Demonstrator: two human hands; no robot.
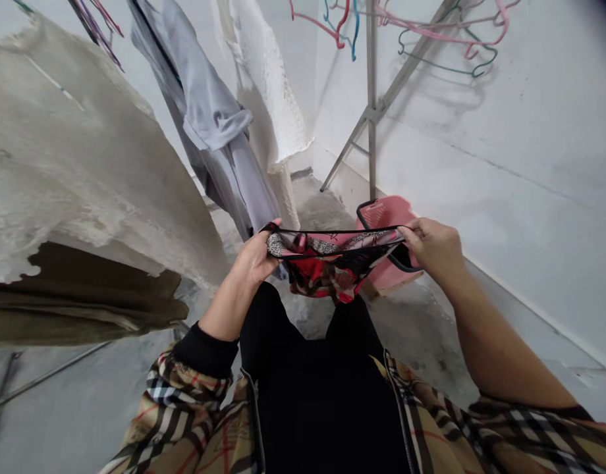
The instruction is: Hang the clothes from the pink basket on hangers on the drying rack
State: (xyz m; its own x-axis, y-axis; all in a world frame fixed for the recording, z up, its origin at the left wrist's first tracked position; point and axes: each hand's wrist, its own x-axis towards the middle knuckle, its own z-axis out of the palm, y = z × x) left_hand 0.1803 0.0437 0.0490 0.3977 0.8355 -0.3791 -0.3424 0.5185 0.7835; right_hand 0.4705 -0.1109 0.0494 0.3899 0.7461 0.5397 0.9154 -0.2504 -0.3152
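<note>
A small patterned garment [332, 260], printed in red, pink, black and a speckled white, is held stretched in mid-air in front of the person, above the concrete floor [421, 329]. Its black-trimmed upper edge is pulled taut, so the long axis runs left to right across the scene, roughly level, while the rest of the cloth hangs crumpled below it. No brand, label or legible writing can be made out on the fabric.

The left end of the edge is gripped by the left hand [256, 257], closed around the trim with the thumb on top. The right end is pinched by the right hand [434, 247], fingers curled shut on the cloth.

Just behind the garment, on the far side, a pink plastic basket [386, 214] with a dark handle is seen tilted on the floor, partly hidden by the cloth and the right hand.

Farther off to the left, a grey shirt [209, 125] is hung, and beside it a white knitted textile [268, 85]. A large pale sheet [76, 171] is draped at the left, with an olive-brown cloth [80, 303] under its lower edge. A metal rack post [371, 99] stands by the white wall [530, 145], and pink and green hangers [446, 36] are hooked overhead. A checked jacket [194, 421] is worn over dark clothing.
</note>
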